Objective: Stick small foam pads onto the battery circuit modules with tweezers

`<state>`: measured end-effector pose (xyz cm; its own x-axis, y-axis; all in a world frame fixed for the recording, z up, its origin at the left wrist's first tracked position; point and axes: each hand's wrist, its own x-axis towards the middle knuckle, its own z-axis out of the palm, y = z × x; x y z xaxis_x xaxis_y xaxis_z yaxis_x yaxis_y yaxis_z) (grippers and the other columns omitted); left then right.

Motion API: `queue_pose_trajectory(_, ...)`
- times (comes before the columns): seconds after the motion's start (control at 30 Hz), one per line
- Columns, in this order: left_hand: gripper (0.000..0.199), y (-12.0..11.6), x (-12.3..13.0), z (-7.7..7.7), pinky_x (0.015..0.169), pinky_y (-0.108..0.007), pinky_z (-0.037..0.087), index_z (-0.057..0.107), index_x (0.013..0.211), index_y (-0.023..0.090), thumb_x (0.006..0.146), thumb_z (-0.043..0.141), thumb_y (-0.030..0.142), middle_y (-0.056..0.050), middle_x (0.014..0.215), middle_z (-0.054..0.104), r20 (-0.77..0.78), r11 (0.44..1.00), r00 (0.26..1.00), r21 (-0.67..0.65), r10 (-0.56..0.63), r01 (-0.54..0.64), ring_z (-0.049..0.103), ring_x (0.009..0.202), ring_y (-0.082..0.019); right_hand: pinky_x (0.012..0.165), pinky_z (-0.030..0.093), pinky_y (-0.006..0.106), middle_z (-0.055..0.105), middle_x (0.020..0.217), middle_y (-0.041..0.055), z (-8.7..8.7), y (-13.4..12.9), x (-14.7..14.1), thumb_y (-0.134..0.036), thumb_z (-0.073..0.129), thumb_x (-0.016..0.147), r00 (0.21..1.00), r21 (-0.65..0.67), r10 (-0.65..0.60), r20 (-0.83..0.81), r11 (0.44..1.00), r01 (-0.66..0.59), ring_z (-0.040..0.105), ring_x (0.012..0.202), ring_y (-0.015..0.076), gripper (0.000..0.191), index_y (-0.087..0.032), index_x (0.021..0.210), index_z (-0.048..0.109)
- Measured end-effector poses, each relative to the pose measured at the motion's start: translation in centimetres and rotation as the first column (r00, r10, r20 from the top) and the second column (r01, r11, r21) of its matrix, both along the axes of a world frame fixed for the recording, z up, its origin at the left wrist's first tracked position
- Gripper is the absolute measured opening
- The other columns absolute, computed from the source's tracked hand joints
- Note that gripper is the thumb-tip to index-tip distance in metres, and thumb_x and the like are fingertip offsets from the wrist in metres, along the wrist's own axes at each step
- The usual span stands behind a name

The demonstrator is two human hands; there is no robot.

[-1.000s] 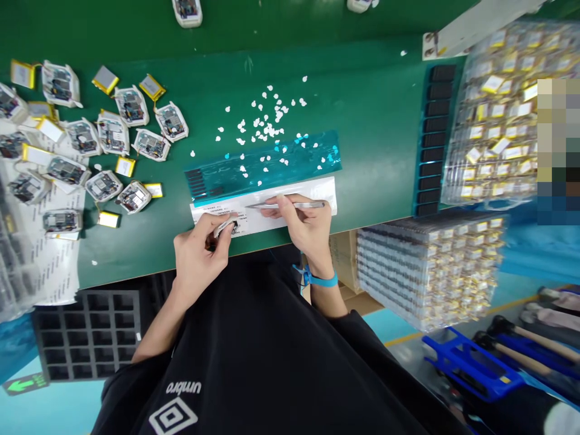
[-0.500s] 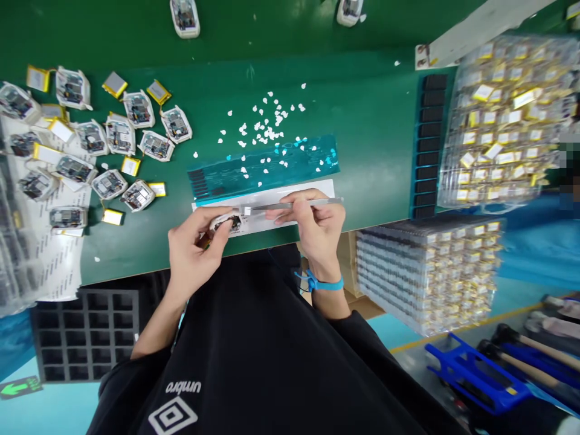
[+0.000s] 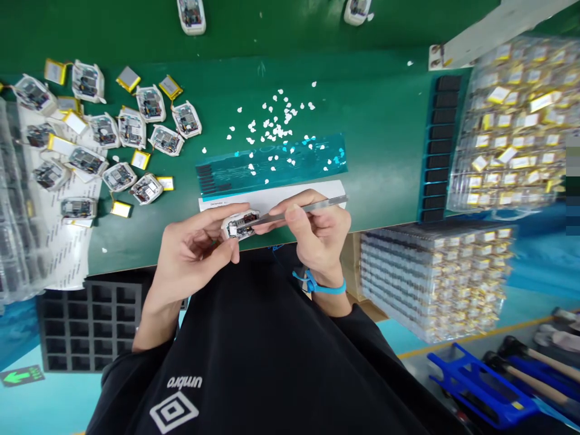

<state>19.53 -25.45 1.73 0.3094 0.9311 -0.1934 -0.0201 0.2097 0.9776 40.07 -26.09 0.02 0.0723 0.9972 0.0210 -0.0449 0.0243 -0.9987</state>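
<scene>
A white-rimmed device housing [image 3: 246, 225] with exposed electronics is pinched between the thumb and fingers of my left hand [image 3: 194, 244]. My right hand [image 3: 317, 232] grips metal tweezers [image 3: 312, 207], whose tips reach into the housing beside a small white piece [image 3: 233, 231]. Whether the tips hold that piece I cannot tell. Behind my hands a white paper strip [image 3: 272, 197] lies on the green table, next to a translucent teal film [image 3: 272, 164]. Many small white stickers [image 3: 274, 128] are scattered on and behind the film.
Several open housings [image 3: 132, 128] with yellow-edged batteries [image 3: 121, 209] lie at the left. Black blocks [image 3: 438, 147] form a column at the right, near clear trays of batteries [image 3: 507, 127]. Stacked trays [image 3: 430, 278] stand below the table edge; a black compartment tray [image 3: 86, 326] is at lower left.
The tweezers have moved left and down into the housing, with the small white piece now over it. My left hand has turned the housing and its thumb has drawn back. The view has shifted slightly.
</scene>
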Motion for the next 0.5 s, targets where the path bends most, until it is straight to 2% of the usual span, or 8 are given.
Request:
queue_pose_trajectory(0.17,0.038,0.02,0.05,0.17,0.057,-0.026,0.055,0.085,0.127,0.021,0.091,0.078,0.012,-0.003,0.077,0.078,-0.02,0.999,1.0,-0.029,0.015,-0.016,0.069,0.058,-0.014,0.062,0.072,0.03,0.083,0.072,0.0008,-0.14,-0.11,0.03,-0.062,0.067,0.104,0.998,-0.04,-0.002,0.064,0.999,0.005,0.084,0.065,0.0204,0.04,-0.025,0.091,0.076)
queue_pose_trajectory(0.5,0.039,-0.13,0.18,0.53,0.056,-0.025,0.052,0.085,0.127,0.021,0.091,0.077,0.01,-0.002,0.076,0.077,-0.041,0.999,0.999,-0.029,0.025,-0.026,0.069,0.057,-0.013,0.064,0.072,0.028,0.085,0.078,0.0004,-0.25,-0.07,0.06,-0.053,0.068,0.106,1.0,0.002,0.012,0.029,1.0,-0.012,0.084,0.066,0.0181,0.032,-0.025,0.095,0.076)
